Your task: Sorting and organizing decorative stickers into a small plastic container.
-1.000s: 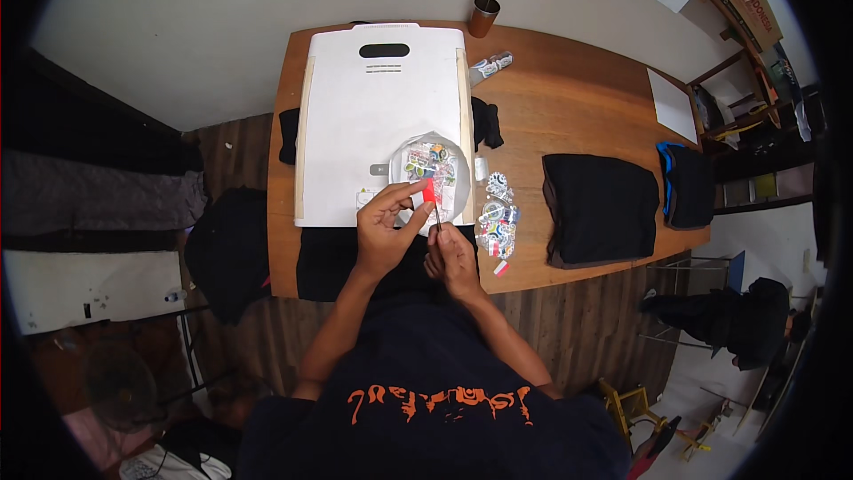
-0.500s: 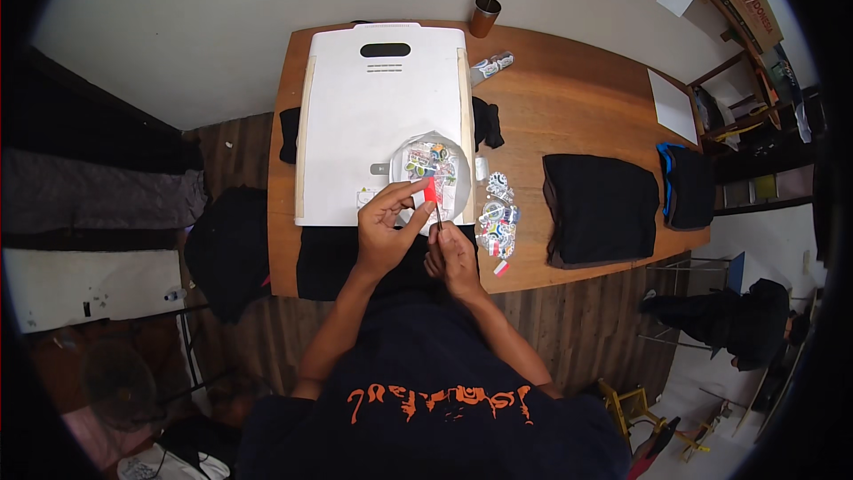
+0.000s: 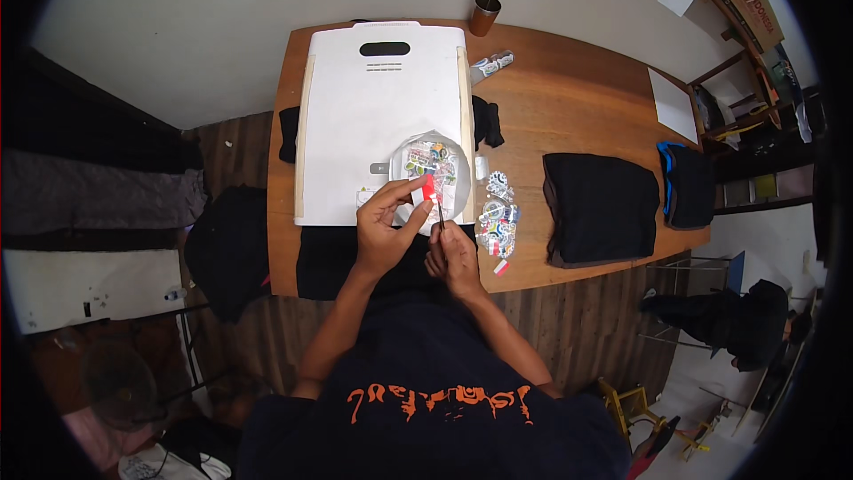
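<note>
Between the thumb and fingers of my left hand point(image 3: 382, 233) is a small red-and-white sticker point(image 3: 428, 186), held over a round pale dish point(image 3: 464, 169). Colourful cut-out stickers point(image 3: 434, 158) lie inside that dish. My right hand point(image 3: 457, 261) is closed around a thin dark pointed tool point(image 3: 442, 217); its exact kind is too small to make out. The tool's tip reaches the sticker's lower edge, beside my left thumb. Beneath the dish is a large white panel-like case point(image 3: 386, 124) with a dark oval slot at its far end.
More stickers point(image 3: 498, 227) lie right of the dish, near a small red-and-white piece point(image 3: 501, 268). Folded black cloth point(image 3: 601, 209) sits on the wooden table point(image 3: 569, 107). A brown cup point(image 3: 484, 16) stands at the back. A person point(image 3: 755, 324) is at the far right.
The red-and-white sticker has tilted slightly in my left fingers, and the tool's tip has shifted a little against it. Both hands stay in nearly the same place.
</note>
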`<state>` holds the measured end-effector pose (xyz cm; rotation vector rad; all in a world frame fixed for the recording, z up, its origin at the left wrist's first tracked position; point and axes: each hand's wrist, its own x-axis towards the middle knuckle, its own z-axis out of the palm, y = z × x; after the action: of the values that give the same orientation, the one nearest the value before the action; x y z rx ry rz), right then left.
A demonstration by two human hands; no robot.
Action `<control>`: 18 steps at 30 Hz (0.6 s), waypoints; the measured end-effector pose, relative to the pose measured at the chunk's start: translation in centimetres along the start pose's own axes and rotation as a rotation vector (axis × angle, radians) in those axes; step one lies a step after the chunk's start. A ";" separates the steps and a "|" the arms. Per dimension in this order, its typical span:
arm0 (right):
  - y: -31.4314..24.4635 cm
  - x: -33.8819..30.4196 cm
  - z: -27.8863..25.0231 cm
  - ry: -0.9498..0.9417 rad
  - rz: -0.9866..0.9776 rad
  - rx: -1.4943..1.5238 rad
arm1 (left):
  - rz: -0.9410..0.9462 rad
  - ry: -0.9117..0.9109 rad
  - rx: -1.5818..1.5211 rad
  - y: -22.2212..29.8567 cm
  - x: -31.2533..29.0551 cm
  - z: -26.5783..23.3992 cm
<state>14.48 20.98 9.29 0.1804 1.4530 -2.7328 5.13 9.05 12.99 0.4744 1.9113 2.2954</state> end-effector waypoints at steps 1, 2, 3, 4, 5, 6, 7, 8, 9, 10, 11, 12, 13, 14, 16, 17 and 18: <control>0.0 0.0 0.0 0.000 0.001 0.000 | -0.001 0.001 0.000 0.0 0.0 0.1; 0.1 -0.1 0.0 0.002 0.008 -0.006 | -0.014 0.010 -0.034 -0.1 0.0 0.1; 0.1 -0.1 -0.1 0.003 0.014 -0.011 | -0.028 0.019 -0.068 -0.1 0.0 0.1; 0.1 -0.1 -0.1 0.003 0.015 -0.012 | -0.028 0.019 -0.069 -0.2 0.0 0.1; 0.2 -0.1 -0.1 0.002 0.014 -0.013 | -0.028 0.015 -0.071 -0.3 -0.1 0.1; 0.2 -0.1 -0.1 0.000 0.013 -0.014 | -0.028 0.010 -0.073 -0.3 -0.2 0.1; 0.2 -0.1 -0.1 0.000 0.014 -0.014 | -0.028 0.010 -0.073 -0.4 -0.2 0.1; 0.2 -0.1 -0.1 -0.001 0.020 -0.012 | -0.026 0.005 -0.069 -0.4 -0.2 0.1; 0.2 -0.1 -0.1 -0.002 0.027 -0.010 | -0.024 0.001 -0.065 -0.5 -0.2 0.1; 0.2 -0.1 -0.1 -0.002 0.027 -0.010 | -0.024 0.001 -0.065 -0.5 -0.3 0.0; 0.2 -0.1 -0.1 -0.001 0.025 -0.012 | -0.019 -0.008 -0.049 -0.7 -0.4 -0.1; 0.2 -0.1 -0.2 0.000 0.022 -0.014 | -0.014 -0.017 -0.033 -0.9 -0.5 -0.2; 0.2 -0.1 -0.2 0.000 0.022 -0.014 | -0.013 -0.017 -0.033 -1.0 -0.5 -0.3; 0.2 -0.1 -0.2 0.003 0.029 -0.018 | -0.014 -0.019 -0.023 -1.1 -0.5 -0.3; 0.1 -0.1 0.0 0.006 0.036 -0.021 | -0.014 -0.020 -0.012 -1.0 -0.5 -0.4; 0.0 -0.1 0.0 0.008 0.038 -0.021 | -0.013 -0.017 -0.011 -1.0 -0.5 -0.3; 0.0 -0.1 0.0 0.009 0.040 -0.020 | -0.012 -0.014 -0.009 -0.9 -0.5 -0.2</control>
<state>14.61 20.97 9.31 0.2192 1.4625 -2.6890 5.40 8.88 11.99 0.4751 1.8917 2.2856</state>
